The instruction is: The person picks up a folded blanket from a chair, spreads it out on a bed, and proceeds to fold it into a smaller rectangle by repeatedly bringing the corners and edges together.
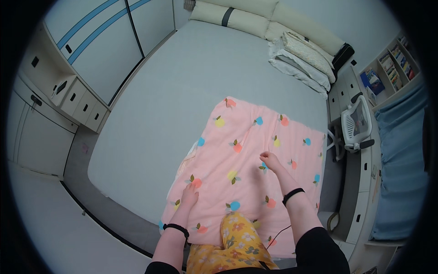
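A pink quilt with a colourful fruit print (251, 171) lies spread over the near right part of a bed with a pale grey sheet (164, 96). My left hand (190, 196) rests on the quilt's left part, near its left edge, with nothing seen in its grasp. My right hand (269, 160) is over the quilt's middle, fingers curled; whether it pinches any cloth cannot be told. One knee in yellow floral trousers (239, 233) is on the quilt's near part. Striped cloth (187, 163) shows from under the quilt's left edge.
Folded bedding (301, 65) lies at the bed's far right corner, by the cushioned headboard (239, 17). A white swivel chair (356, 123) and a desk with drawers stand right of the bed. Sliding wardrobe doors (106, 51) and a drawer cabinet (84, 106) are on the left.
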Tool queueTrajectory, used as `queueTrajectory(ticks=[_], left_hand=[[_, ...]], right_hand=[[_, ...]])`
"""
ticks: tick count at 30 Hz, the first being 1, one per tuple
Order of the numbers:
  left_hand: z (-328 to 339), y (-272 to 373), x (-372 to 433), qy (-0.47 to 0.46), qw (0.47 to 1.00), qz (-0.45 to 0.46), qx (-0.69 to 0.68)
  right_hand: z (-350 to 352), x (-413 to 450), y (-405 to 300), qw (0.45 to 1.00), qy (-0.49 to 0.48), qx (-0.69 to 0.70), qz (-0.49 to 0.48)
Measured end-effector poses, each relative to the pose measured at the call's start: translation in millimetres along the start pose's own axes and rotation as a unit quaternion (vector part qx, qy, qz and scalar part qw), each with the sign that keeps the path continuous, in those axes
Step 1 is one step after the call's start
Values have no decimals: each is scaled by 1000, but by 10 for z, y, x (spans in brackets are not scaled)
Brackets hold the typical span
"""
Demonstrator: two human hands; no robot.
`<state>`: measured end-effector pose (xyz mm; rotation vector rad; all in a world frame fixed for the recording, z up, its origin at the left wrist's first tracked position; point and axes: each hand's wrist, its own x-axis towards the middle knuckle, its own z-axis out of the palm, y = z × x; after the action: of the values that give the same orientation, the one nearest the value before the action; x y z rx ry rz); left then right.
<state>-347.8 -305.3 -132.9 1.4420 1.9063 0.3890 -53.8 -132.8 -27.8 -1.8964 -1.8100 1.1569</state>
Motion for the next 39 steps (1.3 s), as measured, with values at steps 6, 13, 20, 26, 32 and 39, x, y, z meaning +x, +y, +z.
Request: queueTrajectory(ticks=[6, 13, 20, 26, 32, 39], left_hand=[[151, -67, -295, -50, 993, -80, -66], [430, -393, -710, -212, 967, -123, 70], [313, -372, -1016, -187, 973, -55, 120], [11, 34, -713, -77, 980, -178, -54], [75, 815, -96, 148, 958, 81, -233], [97, 1577, 248, 59, 948, 272, -152]], right_hand=[[409, 453, -272, 978, -11, 192, 77], [831, 794, -425, 977, 174, 89, 86], [844, 931, -267, 975, 176, 110, 84], [718, 311, -390, 867, 19, 471, 162], [385, -709, -59, 873, -101, 429, 209], [483, -1275, 233, 937, -154, 268, 160]])
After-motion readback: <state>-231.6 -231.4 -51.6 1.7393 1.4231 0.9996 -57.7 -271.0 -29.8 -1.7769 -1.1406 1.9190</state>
